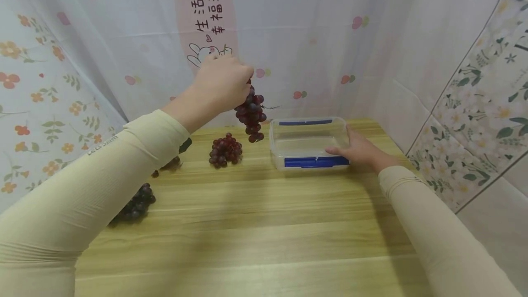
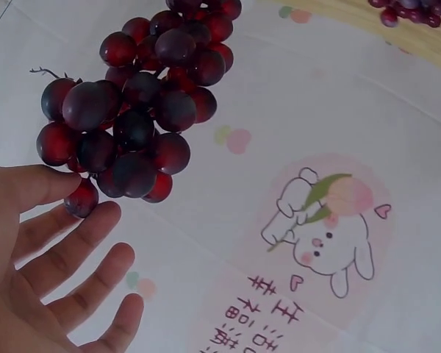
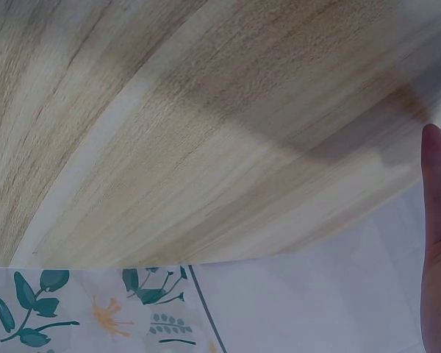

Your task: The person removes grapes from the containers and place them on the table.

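Observation:
My left hand holds a bunch of dark red grapes up above the table, pinching it at its upper end. In the left wrist view the thumb and forefinger meet at one grape, and the other fingers are spread. A clear plastic food container with blue clips stands to the right of the hanging bunch, lidless at the top. My right hand holds its right front corner, thumb by the front rim and fingers along the right side. Only part of this hand shows in the right wrist view.
A second red bunch lies on the wooden table, left of the container. A black bunch is nearer, partly behind the left sleeve. Something dark shows past that sleeve. Patterned curtains hang at the back and sides.

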`<state>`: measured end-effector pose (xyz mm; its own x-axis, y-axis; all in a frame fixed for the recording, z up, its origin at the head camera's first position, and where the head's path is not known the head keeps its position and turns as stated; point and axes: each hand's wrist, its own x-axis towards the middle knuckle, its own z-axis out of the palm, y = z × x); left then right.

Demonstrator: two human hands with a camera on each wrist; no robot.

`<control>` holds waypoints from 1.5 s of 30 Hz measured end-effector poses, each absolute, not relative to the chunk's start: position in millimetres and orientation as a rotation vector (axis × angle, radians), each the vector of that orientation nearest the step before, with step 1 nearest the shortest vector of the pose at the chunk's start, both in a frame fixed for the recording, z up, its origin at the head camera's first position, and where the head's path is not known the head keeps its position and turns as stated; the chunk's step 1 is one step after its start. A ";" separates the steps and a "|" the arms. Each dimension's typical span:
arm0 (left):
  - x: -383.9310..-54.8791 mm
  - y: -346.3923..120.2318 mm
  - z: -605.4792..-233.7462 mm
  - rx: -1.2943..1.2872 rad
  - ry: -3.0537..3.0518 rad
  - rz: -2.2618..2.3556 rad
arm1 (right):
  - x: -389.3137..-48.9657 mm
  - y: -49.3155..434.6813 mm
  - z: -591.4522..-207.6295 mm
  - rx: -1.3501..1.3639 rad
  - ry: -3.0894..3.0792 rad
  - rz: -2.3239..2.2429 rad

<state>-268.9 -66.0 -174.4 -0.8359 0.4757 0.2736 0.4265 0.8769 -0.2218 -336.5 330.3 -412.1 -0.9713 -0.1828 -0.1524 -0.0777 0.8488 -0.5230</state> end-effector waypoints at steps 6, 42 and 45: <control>-255.2 -86.0 -186.3 -0.694 -2.692 0.225 | -335.4 328.8 -409.4 -0.212 2.829 -0.784; -189.7 -124.8 -286.9 -0.747 -2.727 0.083 | -333.4 327.3 -408.3 -0.219 2.851 -0.771; -192.1 -125.4 -291.8 -0.751 -2.713 0.083 | -333.9 328.1 -409.3 -0.209 2.845 -0.774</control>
<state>-192.1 -125.4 -291.8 -0.8089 0.5098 0.2929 0.4908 0.8598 -0.1409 -333.9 328.1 -409.3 -0.9729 -0.1831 -0.1413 -0.0863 0.8542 -0.5127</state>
